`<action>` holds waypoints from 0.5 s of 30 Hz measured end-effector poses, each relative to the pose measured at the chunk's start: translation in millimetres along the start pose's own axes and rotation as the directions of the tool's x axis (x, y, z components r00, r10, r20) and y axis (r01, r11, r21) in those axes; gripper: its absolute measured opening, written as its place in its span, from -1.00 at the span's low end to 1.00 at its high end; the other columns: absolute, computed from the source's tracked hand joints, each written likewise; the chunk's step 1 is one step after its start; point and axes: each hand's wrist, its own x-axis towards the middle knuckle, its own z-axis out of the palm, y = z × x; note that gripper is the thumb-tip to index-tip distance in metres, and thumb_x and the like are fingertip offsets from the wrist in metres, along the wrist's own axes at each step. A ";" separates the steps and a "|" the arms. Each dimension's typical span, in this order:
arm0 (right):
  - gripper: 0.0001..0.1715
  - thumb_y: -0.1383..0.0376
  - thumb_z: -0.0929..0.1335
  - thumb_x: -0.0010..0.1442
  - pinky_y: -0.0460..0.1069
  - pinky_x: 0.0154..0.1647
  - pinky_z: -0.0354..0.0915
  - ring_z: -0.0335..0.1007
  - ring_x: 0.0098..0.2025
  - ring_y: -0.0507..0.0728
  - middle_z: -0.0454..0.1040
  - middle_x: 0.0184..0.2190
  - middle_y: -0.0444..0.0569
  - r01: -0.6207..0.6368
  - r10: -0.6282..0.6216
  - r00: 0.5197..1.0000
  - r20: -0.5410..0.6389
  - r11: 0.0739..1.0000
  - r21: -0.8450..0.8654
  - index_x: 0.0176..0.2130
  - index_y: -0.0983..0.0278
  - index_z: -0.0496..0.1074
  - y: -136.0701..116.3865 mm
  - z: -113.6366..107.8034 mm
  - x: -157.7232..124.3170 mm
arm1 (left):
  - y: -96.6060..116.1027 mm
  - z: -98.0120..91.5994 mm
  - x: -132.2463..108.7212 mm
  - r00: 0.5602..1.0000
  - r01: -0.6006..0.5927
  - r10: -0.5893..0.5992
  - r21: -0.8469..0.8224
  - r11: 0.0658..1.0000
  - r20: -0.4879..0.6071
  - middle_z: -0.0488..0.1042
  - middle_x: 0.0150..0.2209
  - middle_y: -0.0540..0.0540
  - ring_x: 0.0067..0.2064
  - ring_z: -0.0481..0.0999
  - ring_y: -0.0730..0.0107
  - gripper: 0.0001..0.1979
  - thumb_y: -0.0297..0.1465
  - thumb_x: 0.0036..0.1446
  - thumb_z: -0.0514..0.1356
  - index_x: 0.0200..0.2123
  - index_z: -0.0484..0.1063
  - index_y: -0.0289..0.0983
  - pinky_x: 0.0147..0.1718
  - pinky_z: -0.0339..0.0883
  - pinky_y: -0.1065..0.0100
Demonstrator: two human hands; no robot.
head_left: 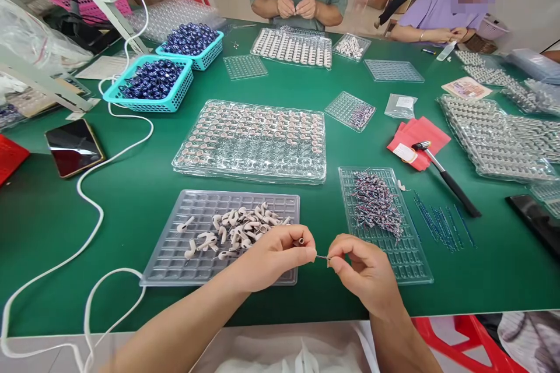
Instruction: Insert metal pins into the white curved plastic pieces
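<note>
My left hand [280,256] is closed in a pinch around a small earbud housing [299,242], whose round end shows above the thumb. A short thin wire [322,257] runs from these fingertips to my right hand [365,271], which pinches its other end; the tip is mostly covered. Below and left of my left hand, a grey compartment tray [164,250] bears a loose heap of white earbud housings [238,230]. Beside my right hand lies a clear tray [411,262] with a pile of small parts with thin leads [377,201].
A partly filled earbud tray [258,157] lies ahead. Blue baskets [175,106] of dark shiny parts, a phone [74,148] and a white cable [102,210] are left. At right are a hammer [446,178], red packets [420,134] and blue wires [437,224]. Two people sit across.
</note>
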 end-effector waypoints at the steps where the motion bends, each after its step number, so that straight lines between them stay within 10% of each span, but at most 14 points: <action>1: -0.87 0.36 0.33 0.19 -0.04 -0.40 0.28 0.34 -0.43 0.06 0.44 -0.48 -0.09 -0.002 0.002 1.000 -0.002 1.000 0.008 -0.42 0.22 0.41 -0.3 -0.6 0.0 | -0.5 -2.1 0.2 1.000 -0.007 0.007 -0.009 1.000 -0.012 0.18 -0.55 0.09 -0.51 0.06 0.53 -0.78 -0.28 0.08 0.21 -0.49 0.30 -0.29 -0.51 -0.07 0.43; 8: -0.86 0.38 0.32 0.19 -0.05 -0.41 0.27 0.34 -0.44 0.05 0.43 -0.49 -0.10 0.048 -0.048 0.997 -0.067 0.999 0.000 -0.41 0.22 0.40 -1.5 -4.3 0.5 | 5.4 -13.5 -2.0 0.986 -0.094 0.085 -0.054 0.994 -0.146 0.16 -0.54 0.08 -0.52 0.09 0.54 -0.77 -0.26 0.11 0.20 -0.45 0.30 -0.28 -0.52 0.01 0.44; 15: -0.86 0.41 0.31 0.15 -0.07 -0.40 0.26 0.34 -0.44 0.04 0.44 -0.48 -0.13 0.002 -0.002 1.000 0.004 0.992 -0.126 -0.41 0.21 0.39 -0.9 -0.5 -0.1 | 7.9 5.1 -6.7 0.974 -0.148 0.212 0.470 0.870 -0.086 0.19 -0.49 0.06 -0.44 0.20 0.46 -0.85 -0.29 0.16 0.24 -0.26 0.49 -0.24 -0.44 0.10 0.41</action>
